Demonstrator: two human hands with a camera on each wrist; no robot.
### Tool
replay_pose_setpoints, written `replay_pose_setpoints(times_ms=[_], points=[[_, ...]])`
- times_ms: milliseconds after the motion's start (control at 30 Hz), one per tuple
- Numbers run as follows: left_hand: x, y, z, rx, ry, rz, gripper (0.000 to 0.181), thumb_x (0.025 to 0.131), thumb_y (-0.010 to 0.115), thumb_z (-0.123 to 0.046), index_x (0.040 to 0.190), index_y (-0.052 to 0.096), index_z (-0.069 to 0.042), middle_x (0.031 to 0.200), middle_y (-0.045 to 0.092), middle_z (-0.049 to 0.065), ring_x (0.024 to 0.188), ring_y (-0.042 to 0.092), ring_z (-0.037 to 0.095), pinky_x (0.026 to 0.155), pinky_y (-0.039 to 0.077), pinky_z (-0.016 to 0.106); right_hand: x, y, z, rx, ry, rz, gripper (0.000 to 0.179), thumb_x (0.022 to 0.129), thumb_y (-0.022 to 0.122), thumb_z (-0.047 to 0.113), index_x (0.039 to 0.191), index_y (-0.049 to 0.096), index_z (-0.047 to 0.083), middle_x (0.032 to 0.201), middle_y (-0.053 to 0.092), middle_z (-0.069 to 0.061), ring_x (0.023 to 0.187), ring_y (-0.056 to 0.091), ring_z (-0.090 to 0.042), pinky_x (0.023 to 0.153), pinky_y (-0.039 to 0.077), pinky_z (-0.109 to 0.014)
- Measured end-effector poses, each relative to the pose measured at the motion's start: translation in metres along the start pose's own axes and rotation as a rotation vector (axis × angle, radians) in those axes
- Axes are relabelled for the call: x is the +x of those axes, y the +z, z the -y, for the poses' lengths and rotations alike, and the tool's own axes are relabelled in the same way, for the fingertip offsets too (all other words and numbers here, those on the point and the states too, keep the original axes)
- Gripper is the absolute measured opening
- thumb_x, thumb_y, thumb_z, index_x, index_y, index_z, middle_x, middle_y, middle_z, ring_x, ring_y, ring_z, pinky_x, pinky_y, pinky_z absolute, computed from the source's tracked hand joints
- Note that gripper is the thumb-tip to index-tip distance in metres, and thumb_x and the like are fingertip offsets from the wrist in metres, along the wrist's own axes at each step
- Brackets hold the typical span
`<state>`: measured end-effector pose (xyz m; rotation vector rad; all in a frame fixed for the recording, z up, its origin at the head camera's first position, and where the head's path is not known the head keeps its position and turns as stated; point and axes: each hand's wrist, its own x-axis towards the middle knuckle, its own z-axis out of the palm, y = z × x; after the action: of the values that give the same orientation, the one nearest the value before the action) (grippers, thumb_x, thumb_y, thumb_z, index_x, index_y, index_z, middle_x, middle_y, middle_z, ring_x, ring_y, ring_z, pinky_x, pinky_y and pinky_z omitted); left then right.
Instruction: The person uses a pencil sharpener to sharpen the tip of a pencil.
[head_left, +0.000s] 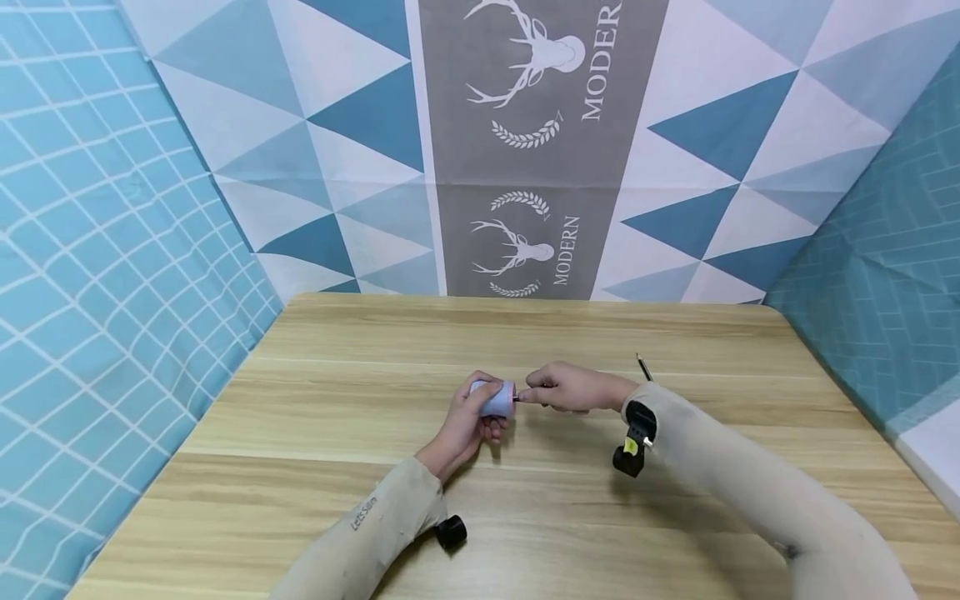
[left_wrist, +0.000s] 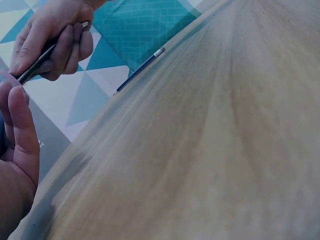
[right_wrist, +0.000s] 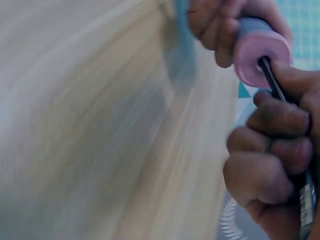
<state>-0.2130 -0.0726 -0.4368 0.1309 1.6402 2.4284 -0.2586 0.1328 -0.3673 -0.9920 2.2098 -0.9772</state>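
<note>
My left hand (head_left: pixel 467 421) grips a pencil sharpener (head_left: pixel 496 401), a light blue barrel with a pink end (right_wrist: pixel 247 57) facing right. A dark pencil (right_wrist: pixel 273 79) has its tip in the round hole of that pink end. My right hand (head_left: pixel 573 387) holds the pencil, thumb and fingers curled around its shaft close to the sharpener. In the left wrist view the pencil's rear end (left_wrist: pixel 85 23) pokes out past the right hand, while the sharpener is mostly hidden by the left fingers. Both hands are held over the middle of the table.
A second pencil (left_wrist: pixel 140 70) lies on the wooden table (head_left: pixel 337 375), just beyond my right wrist in the head view. Patterned cloth (head_left: pixel 360 167) stands behind the table's far edge, with blue cloth (head_left: pixel 97 250) at the left side. Each wrist carries a black camera (head_left: pixel 628 458).
</note>
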Motion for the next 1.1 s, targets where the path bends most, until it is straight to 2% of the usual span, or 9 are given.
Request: replay_pose_setpoints(times_ms=[167,233,300,367,633,733,800,933,1100], points=[[0.0,0.0,0.0,0.014,0.001,0.011,0.005,0.095,0.055,-0.018,0.096,0.058,-0.015,0.061,0.06,0.008,0.041,0.054,0.01,0.035,0.048,0.023,0.002,-0.002,-0.009,0.294,0.202,0.103,0.038,0.104,0.051,0.028,0.072,0.045,0.01,0.05,0.034,0.002,0.04,0.029,-0.01,0.036,0.027,-0.023],[0.0,0.0,0.001,0.014,0.003,0.01,0.005,0.095,0.054,-0.017,0.095,0.058,-0.014,0.061,0.06,0.008,0.041,0.054,0.01,0.035,0.047,0.022,0.001,-0.002,-0.011,0.309,0.216,0.095,0.038,0.104,0.052,0.029,0.072,0.044,0.01,0.05,0.034,0.002,0.04,0.029,-0.01,0.037,0.027,-0.024],[0.001,0.0,0.001,0.015,0.0,0.009,0.007,0.096,0.053,-0.017,0.095,0.059,-0.014,0.061,0.06,0.008,0.041,0.054,0.01,0.035,0.048,0.022,-0.001,0.0,-0.009,0.243,0.187,0.041,0.04,0.103,0.054,0.03,0.07,0.044,0.01,0.05,0.035,0.002,0.041,0.031,-0.01,0.037,0.027,-0.023],[0.001,0.0,0.002,0.011,-0.003,0.0,0.007,0.097,0.053,-0.018,0.094,0.058,-0.014,0.061,0.06,0.008,0.041,0.054,0.01,0.035,0.048,0.023,-0.003,0.003,-0.005,0.061,0.104,-0.054,0.039,0.101,0.057,0.032,0.07,0.045,0.013,0.053,0.038,0.005,0.045,0.033,-0.008,0.041,0.029,-0.022],[0.002,0.0,0.0,-0.015,-0.026,-0.028,0.011,0.096,0.057,-0.024,0.093,0.053,-0.014,0.065,0.059,0.008,0.043,0.054,0.01,0.037,0.046,0.02,-0.017,0.019,0.0,-0.98,-0.424,-0.477,0.025,0.093,0.069,0.022,0.079,0.051,0.012,0.063,0.048,0.006,0.052,0.044,-0.008,0.043,0.039,-0.024],[0.002,0.0,-0.001,-0.019,-0.031,-0.039,0.01,0.096,0.056,-0.023,0.093,0.053,-0.014,0.065,0.059,0.008,0.043,0.053,0.01,0.037,0.045,0.02,-0.019,0.023,-0.007,-1.314,-0.547,-0.569,0.018,0.101,0.054,0.018,0.085,0.054,0.01,0.07,0.053,0.0,0.056,0.049,-0.014,0.043,0.043,-0.025],[0.003,0.0,-0.001,-0.019,-0.031,-0.043,0.009,0.097,0.056,-0.022,0.093,0.053,-0.014,0.064,0.059,0.008,0.043,0.053,0.01,0.036,0.045,0.02,-0.019,0.024,-0.011,-1.474,-0.601,-0.596,0.027,0.107,0.035,0.017,0.09,0.055,0.009,0.074,0.055,-0.002,0.058,0.051,-0.016,0.045,0.045,-0.025],[0.003,0.0,0.0,-0.017,-0.032,-0.048,0.01,0.097,0.056,-0.022,0.093,0.054,-0.014,0.063,0.059,0.008,0.042,0.053,0.01,0.036,0.045,0.02,-0.016,0.026,-0.017,-1.57,-0.647,-0.568,0.049,0.11,0.009,0.015,0.093,0.055,0.009,0.074,0.057,-0.002,0.056,0.051,-0.015,0.046,0.046,-0.025],[0.003,0.0,0.001,-0.025,-0.034,-0.054,0.012,0.096,0.057,-0.024,0.093,0.053,-0.013,0.064,0.059,0.008,0.042,0.053,0.01,0.035,0.044,0.02,-0.01,0.023,-0.018,-1.416,-0.649,-0.463,0.032,0.109,0.03,0.016,0.088,0.053,0.008,0.064,0.054,-0.001,0.049,0.048,-0.012,0.041,0.043,-0.024]])
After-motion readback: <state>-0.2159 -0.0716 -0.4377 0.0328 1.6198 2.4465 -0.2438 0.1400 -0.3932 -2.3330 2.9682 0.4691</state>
